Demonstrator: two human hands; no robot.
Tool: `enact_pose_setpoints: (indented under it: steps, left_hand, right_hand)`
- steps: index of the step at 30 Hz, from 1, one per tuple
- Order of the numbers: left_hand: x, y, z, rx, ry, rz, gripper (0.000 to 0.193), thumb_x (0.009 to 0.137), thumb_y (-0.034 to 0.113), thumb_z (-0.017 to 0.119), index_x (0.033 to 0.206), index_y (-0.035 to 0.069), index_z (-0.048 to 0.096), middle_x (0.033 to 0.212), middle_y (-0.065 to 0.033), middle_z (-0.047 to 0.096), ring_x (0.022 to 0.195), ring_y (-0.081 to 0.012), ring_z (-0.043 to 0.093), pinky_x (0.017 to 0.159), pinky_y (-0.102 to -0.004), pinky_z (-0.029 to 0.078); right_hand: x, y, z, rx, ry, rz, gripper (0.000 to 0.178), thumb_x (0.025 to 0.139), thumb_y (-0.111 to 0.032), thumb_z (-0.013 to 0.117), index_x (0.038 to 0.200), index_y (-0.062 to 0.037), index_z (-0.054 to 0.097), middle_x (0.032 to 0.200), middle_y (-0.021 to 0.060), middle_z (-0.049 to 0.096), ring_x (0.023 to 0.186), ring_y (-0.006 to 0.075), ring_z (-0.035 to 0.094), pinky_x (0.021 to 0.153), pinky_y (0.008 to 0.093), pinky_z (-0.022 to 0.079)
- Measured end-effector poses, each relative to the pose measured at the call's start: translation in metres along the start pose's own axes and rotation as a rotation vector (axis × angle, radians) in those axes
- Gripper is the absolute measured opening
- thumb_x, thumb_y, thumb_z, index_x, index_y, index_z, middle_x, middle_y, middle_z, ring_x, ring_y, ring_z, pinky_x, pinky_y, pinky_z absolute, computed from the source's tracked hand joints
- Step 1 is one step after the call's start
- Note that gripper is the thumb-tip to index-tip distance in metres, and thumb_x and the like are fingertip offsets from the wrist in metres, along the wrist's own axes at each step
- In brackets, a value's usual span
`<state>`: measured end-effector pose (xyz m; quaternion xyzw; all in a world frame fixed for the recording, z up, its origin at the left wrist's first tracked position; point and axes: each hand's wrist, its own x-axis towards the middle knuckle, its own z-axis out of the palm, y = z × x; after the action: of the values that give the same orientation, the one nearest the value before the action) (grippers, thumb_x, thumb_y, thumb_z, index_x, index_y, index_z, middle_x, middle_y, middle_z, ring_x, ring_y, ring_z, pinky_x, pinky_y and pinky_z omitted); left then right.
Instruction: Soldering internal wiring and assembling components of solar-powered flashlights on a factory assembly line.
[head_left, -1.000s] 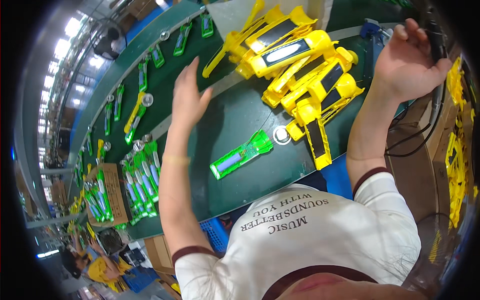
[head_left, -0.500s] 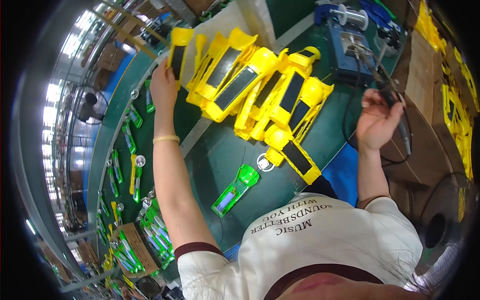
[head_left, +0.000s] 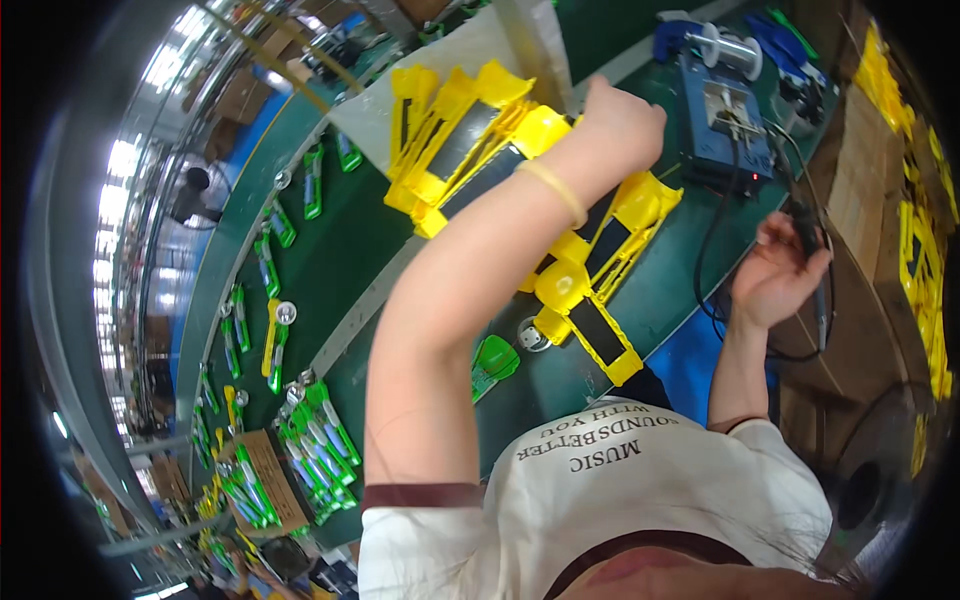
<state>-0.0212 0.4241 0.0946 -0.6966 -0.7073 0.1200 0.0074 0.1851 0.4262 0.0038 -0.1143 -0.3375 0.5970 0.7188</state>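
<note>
My left hand (head_left: 625, 125) reaches across to the right end of a pile of yellow plastic casings (head_left: 545, 128) with dark panels. Its fingers point down and away, so what they touch is hidden. My left forearm covers much of the pile. In my right hand (head_left: 775, 275), at the right, is a soldering iron (head_left: 822, 310) with a black handle, its tip pointing down. Near my body lies an open green casing (head_left: 494, 362), partly behind my left arm. A small round silvery part (head_left: 533, 335) sits beside it, attached to a yellow casing (head_left: 598, 335).
A blue soldering station (head_left: 715, 135) and a solder wire spool (head_left: 730, 52) stand at the far right. Green units (head_left: 315, 445) lie in rows at the left, some in a cardboard box (head_left: 280, 480). More yellow casings (head_left: 920, 290) fill a carton at the right edge.
My left hand has swung from the far left to the right over the pile. The yellow casing it held now rests at the pile's left end. My right hand keeps the iron.
</note>
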Motion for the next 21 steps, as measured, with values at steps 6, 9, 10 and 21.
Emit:
enact_pose_setpoints:
  steps: [6,9,10,21]
  left_hand:
    - [-0.031,-0.010,0.009,-0.005,0.545,0.092,0.040,0.073,0.009,0.060,0.113,0.012,0.053,0.098,-0.0119,0.057,0.088,-0.0295,0.055,0.078,-0.0411,0.038]
    - [-0.092,-0.026,-0.022,-0.095,0.737,0.201,0.043,0.066,0.002,0.062,0.107,0.013,0.057,0.097,-0.0096,0.055,0.087,-0.0282,0.052,0.076,-0.0391,0.040]
    - [-0.110,-0.045,-0.028,-0.069,0.803,0.204,0.042,0.066,-0.001,0.062,0.105,0.014,0.059,0.100,-0.0092,0.055,0.090,-0.0276,0.051,0.078,-0.0364,0.040]
    - [-0.128,-0.219,0.100,-0.742,0.508,-0.366,0.034,0.086,0.021,0.049,0.119,0.013,0.052,0.112,-0.0107,0.057,0.103,-0.0228,0.054,0.087,-0.0292,0.041]
  right_hand:
    - [0.000,-0.003,-0.009,0.076,-0.009,0.013,0.041,0.091,-0.045,0.037,0.101,-0.0095,0.057,0.085,0.0092,0.060,0.080,0.0215,0.049,0.066,0.0296,0.035]
    - [0.010,-0.007,-0.020,0.065,-0.034,-0.001,0.041,0.091,-0.044,0.038,0.099,-0.0085,0.058,0.084,0.0079,0.059,0.080,0.0213,0.048,0.066,0.0294,0.035]
    - [0.012,-0.007,-0.024,0.022,0.001,-0.012,0.046,0.089,-0.050,0.036,0.099,-0.0092,0.055,0.080,0.0057,0.054,0.078,0.0204,0.047,0.064,0.0282,0.035]
    - [-0.037,0.009,0.023,0.093,-0.143,0.153,0.037,0.092,-0.044,0.036,0.103,-0.0120,0.049,0.079,0.0063,0.052,0.080,0.0213,0.048,0.063,0.0288,0.035]
